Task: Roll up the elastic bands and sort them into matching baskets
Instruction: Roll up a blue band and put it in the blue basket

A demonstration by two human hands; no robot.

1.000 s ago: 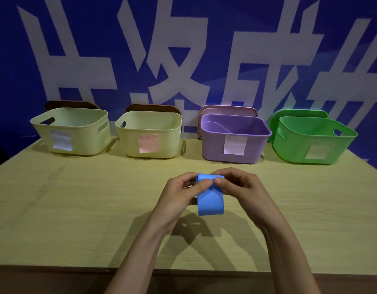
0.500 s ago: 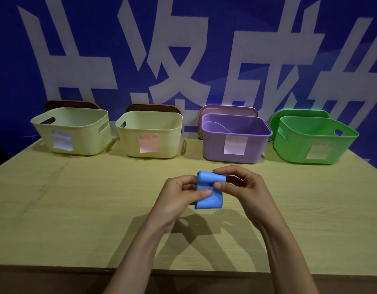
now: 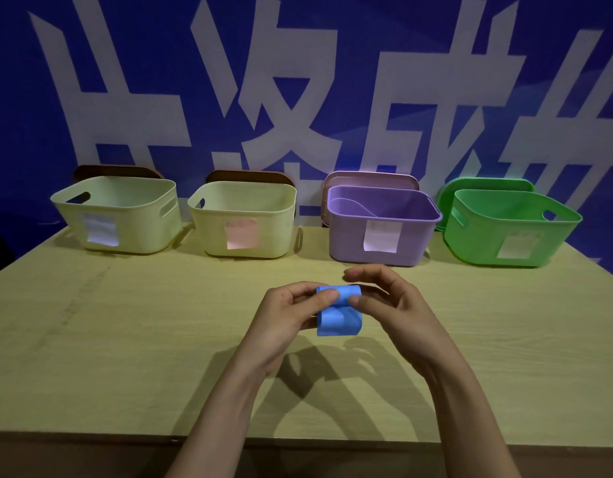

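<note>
- Head view: the left hand (image 3: 287, 319) and right hand (image 3: 398, 315) hold a blue elastic band (image 3: 339, 320) above the mid tabletop (image 3: 125, 339). Its top is rolled.
- The left grip pinches the roll. The right thumb and fingers clamp its right end, forefinger lifted.
- Tabletop stretches wide to either side.
- Along the far edge stand the left yellow basket (image 3: 125, 208), second yellow basket (image 3: 243, 215), purple basket (image 3: 346, 232) and green basket (image 3: 477, 236).
- Their paper labels (image 3: 382, 236) are unreadable.

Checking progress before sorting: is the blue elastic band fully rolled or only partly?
Partly: blue elastic band shows a roll on top between left hand and right hand, flat length below.
</note>
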